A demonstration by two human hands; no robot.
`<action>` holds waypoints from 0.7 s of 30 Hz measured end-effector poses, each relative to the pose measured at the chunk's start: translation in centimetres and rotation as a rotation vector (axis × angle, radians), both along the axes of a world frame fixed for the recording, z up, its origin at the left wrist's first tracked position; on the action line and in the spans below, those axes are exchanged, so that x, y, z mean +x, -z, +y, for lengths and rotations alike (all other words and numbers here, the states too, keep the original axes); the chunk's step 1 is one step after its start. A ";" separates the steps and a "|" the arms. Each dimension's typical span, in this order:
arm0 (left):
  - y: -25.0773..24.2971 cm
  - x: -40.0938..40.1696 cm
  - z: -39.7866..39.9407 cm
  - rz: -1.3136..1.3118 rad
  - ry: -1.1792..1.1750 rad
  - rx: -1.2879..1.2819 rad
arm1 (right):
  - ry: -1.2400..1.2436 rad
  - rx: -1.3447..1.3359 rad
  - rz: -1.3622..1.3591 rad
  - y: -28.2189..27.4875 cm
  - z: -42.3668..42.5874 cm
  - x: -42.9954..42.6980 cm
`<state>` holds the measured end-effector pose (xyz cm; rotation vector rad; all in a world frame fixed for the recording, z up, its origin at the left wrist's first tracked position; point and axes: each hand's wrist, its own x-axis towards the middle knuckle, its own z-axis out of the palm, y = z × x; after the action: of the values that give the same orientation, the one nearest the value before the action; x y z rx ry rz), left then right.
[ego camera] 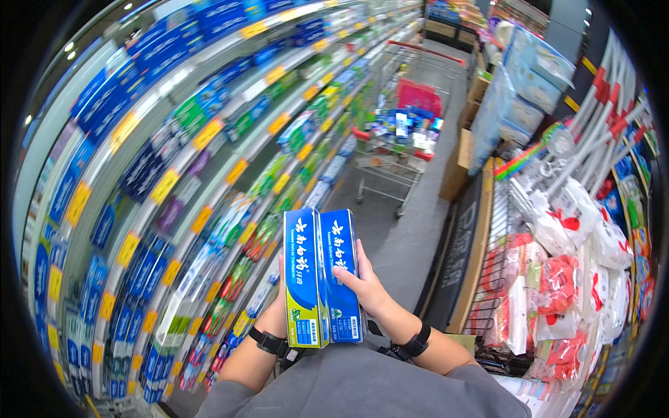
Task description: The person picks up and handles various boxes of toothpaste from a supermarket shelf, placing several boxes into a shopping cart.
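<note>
Two groups of toothpaste boxes are held side by side in front of my body. The left toothpaste box (301,251) is blue with a yellow-green lower end. The right toothpaste box (344,308) is blue all over its front. My left hand (279,299) presses the outer left side, its fingers mostly hidden behind the carton. My right hand (364,282) grips the right edge, with the thumb across the front. Both cartons bear white writing and stand nearly upright, touching along their inner edges.
Long shelves (225,172) of toothpaste with yellow price tags line the left. A shopping cart (402,130) holding boxes stands ahead in the aisle. At right are a wire basket (488,292) of bagged goods, white-and-red poles (609,109) and cardboard boxes (464,149).
</note>
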<state>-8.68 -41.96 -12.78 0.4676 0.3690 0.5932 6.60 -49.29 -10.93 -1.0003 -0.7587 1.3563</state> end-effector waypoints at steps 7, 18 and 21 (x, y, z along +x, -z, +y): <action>3.1 12.7 2.9 0.009 0.380 -0.095 | 0.264 -0.049 0.091 1.5 -1.7 9.8; 8.3 27.4 12.2 0.073 0.498 -0.017 | 0.359 -0.348 0.161 4.3 6.1 23.6; 8.5 31.8 16.3 0.085 0.450 0.042 | 0.369 -0.351 0.111 6.2 10.7 28.2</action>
<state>23.11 -25.62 -21.29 0.5962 0.3189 0.1450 34.79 -38.59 -17.15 -1.2576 -0.2365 1.2278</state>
